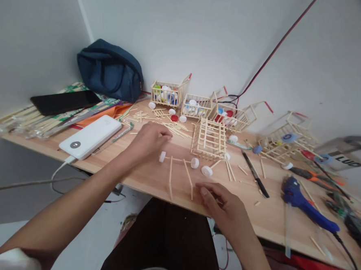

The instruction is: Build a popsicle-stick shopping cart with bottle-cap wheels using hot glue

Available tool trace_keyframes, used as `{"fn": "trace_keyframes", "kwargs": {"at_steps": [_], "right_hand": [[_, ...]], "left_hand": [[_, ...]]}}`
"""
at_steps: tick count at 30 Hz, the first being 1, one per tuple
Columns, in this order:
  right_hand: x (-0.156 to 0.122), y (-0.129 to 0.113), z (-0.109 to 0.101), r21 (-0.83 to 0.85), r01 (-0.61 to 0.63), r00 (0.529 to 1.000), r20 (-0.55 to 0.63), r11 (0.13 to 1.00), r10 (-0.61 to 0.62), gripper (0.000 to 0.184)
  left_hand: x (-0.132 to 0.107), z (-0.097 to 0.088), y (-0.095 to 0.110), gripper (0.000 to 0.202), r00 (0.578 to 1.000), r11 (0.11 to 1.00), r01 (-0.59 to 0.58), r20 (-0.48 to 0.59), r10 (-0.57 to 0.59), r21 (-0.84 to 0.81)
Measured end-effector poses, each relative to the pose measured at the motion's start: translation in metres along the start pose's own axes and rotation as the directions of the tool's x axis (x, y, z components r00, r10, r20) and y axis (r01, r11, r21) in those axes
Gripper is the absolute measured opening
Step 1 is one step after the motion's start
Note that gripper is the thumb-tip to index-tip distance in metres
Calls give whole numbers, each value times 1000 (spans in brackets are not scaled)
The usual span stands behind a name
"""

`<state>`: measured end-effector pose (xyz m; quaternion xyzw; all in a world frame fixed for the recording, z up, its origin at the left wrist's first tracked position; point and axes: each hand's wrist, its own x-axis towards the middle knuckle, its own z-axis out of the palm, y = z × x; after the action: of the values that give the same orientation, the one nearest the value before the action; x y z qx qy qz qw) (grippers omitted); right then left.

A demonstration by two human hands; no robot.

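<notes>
My left hand (pixel 151 140) is over the desk beside a pile of loose wooden sticks (pixel 176 128). Its fingers are curled together, and whatever they may hold is too small to make out. In front of me lies a stick frame (pixel 171 173): two bent stick legs joined to a crossbar with a white cap wheel (pixel 194 163) at each end. My right hand (pixel 222 202) hovers just right of the nearer leg tip, fingers half bent and apart, with nothing visible in them. Behind the frame sits a stick basket (pixel 211 139), its slatted side facing up.
Finished stick carts (pixel 166 94) with bottle caps line the wall. To the right are a black pen (pixel 255 175), a blue glue gun (pixel 307 206) and pliers (pixel 315 176). A white power bank (pixel 90 137), a phone (pixel 64 102) and a blue bag (pixel 111 71) occupy the left.
</notes>
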<state>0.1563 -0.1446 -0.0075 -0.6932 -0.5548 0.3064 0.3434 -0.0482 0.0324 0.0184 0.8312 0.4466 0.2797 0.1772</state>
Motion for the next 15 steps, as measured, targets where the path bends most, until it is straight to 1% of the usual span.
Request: {"fn": "trace_keyframes", "kwargs": {"at_steps": [3, 5, 8, 11, 13, 15], "right_hand": [[-1, 9, -14, -38, 13, 997, -74, 999, -16, 38], [-2, 13, -22, -60, 23, 992, -122, 998, -30, 37], [-3, 19, -28, -77, 16, 981, -193, 997, -30, 37], [-3, 26, -26, -62, -44, 972, -233, 997, 28, 42], [-4, 31, -22, -47, -95, 963, -257, 994, 80, 47], [-4, 35, -18, -47, -112, 951, -296, 993, 94, 49]], "left_hand": [[13, -10, -22, 21, 990, 993, 34, -142, -18, 116], [19, -12, -38, 24, 983, 981, 84, -176, -52, 176], [22, -10, -57, 30, 983, 972, 120, -164, -87, 202], [23, -10, -66, 29, 982, 972, 145, -146, -119, 187], [27, -10, -66, 29, 989, 976, 113, -118, -92, 186], [34, -6, -65, 28, 998, 981, 42, -59, -31, 191]]}}
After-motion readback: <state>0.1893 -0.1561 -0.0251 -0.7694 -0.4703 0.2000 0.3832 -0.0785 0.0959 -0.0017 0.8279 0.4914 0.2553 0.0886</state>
